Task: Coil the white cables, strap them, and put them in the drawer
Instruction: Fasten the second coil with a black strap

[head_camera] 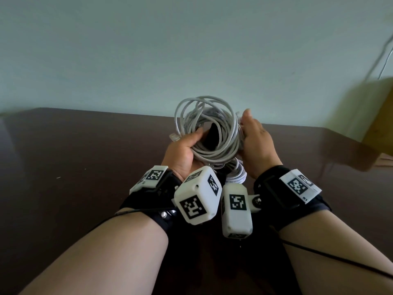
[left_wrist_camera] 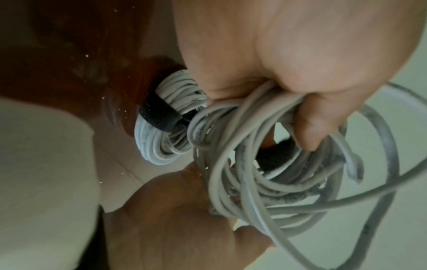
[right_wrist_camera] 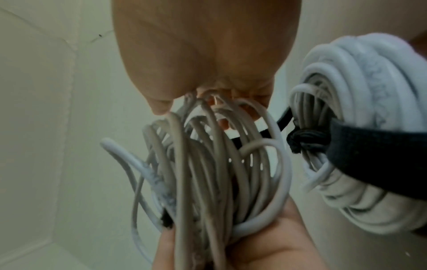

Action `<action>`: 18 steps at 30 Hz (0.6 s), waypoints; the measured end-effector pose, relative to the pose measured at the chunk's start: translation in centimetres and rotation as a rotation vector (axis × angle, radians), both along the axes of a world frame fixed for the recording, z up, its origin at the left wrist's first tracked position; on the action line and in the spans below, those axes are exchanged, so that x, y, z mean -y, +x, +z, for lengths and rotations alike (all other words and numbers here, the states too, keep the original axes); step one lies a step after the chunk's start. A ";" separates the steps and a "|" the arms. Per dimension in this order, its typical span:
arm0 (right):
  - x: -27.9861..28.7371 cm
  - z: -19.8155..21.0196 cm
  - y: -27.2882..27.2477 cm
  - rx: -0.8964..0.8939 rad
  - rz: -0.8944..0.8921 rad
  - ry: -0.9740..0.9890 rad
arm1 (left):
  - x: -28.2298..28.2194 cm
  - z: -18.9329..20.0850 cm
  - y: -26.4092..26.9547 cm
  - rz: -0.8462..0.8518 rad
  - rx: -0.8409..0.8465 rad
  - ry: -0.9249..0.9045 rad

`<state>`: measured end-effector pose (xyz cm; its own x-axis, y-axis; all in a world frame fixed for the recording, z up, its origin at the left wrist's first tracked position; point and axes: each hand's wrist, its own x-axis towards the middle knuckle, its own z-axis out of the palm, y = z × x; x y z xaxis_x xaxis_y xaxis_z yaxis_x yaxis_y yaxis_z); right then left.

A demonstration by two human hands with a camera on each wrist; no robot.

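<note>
A loose coil of white cable (head_camera: 209,128) is held up over the dark brown table (head_camera: 85,156). My left hand (head_camera: 185,150) grips its lower left side, thumb over the strands. My right hand (head_camera: 255,141) holds the right side, fingers curled round the cable (right_wrist_camera: 208,164). A black strap (head_camera: 212,137) shows through the middle of the coil (left_wrist_camera: 265,173). Just below the hands lies a second white coil (head_camera: 236,175), bound by a black strap (left_wrist_camera: 159,117) and seen close up in the right wrist view (right_wrist_camera: 360,118). No drawer is in view.
A yellowish box-like object (head_camera: 378,116) stands at the table's right end, blurred. Thin cords (head_camera: 382,50) hang down the pale wall above it. The table's far edge meets the wall behind the coil.
</note>
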<state>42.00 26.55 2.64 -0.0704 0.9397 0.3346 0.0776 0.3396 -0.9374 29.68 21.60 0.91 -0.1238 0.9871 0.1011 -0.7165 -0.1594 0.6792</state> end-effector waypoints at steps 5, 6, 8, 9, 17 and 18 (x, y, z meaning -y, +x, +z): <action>0.5 0.0 -0.3 -0.089 0.023 0.064 | 0.3 0.5 -0.1 0.085 0.010 -0.056; 0.8 0.0 -0.4 -0.085 0.044 0.093 | 0.3 0.5 -0.2 0.123 0.014 -0.074; 1.0 0.0 -0.5 -0.054 0.070 0.165 | 0.3 0.4 -0.5 0.196 0.022 -0.106; 1.2 0.0 -0.5 -0.039 0.078 0.212 | 0.3 0.4 -0.7 0.233 0.023 -0.130; 2.6 0.3 -1.4 0.631 0.024 0.425 | -0.8 -0.4 -0.9 0.335 -0.104 -0.160; 2.7 0.4 -1.5 0.676 0.003 0.410 | -1.0 -0.5 -0.8 0.324 -0.108 -0.155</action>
<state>40.51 23.84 3.01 -0.3845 0.7504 0.5376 0.5843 0.6487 -0.4876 28.87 22.59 0.44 -0.4287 0.9033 -0.0166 -0.5685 -0.2554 0.7821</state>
